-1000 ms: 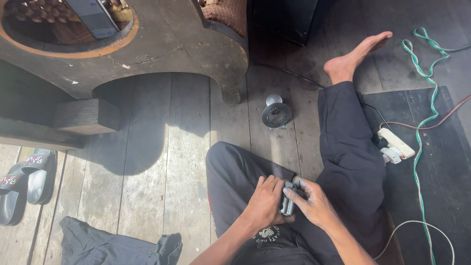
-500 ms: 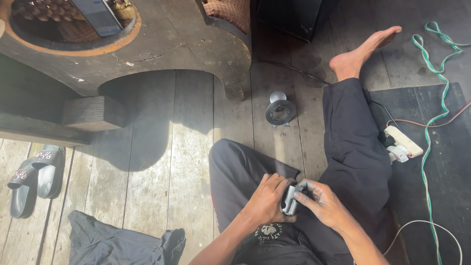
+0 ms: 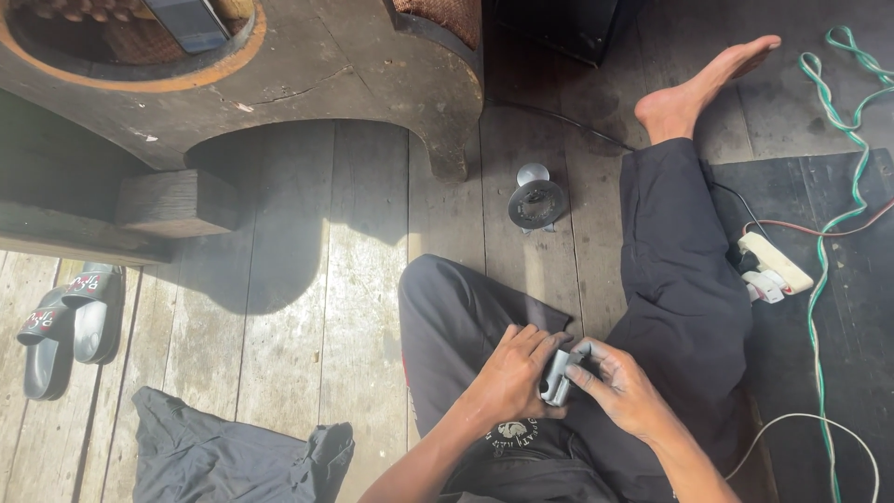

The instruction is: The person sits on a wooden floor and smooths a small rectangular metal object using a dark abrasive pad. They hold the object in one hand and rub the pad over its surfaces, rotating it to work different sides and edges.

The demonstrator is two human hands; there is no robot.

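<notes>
Two hands (image 3: pixel 568 377) grip one small grey device (image 3: pixel 557 376); two sandals (image 3: pixel 65 321) nearby.

Two hands, left hand (image 3: pixel 510 373) and right hand (image 3: pixel 622 391), gripping one small grey metal part (image 3: pixel 557 375), two black slide sandals (image 3: pixel 65 321) lying together, one round disc (image 3: pixel 537 202), one white power strip (image 3: pixel 774 262), one green cord (image 3: pixel 838 168), one dark cloth (image 3: pixel 223 456) lying crumpled

Rough weathered wooden floor planks (image 3: pixel 279 307)

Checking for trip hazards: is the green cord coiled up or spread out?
Spread out: the green cord trails loosely along the floor past the white power strip.
</notes>
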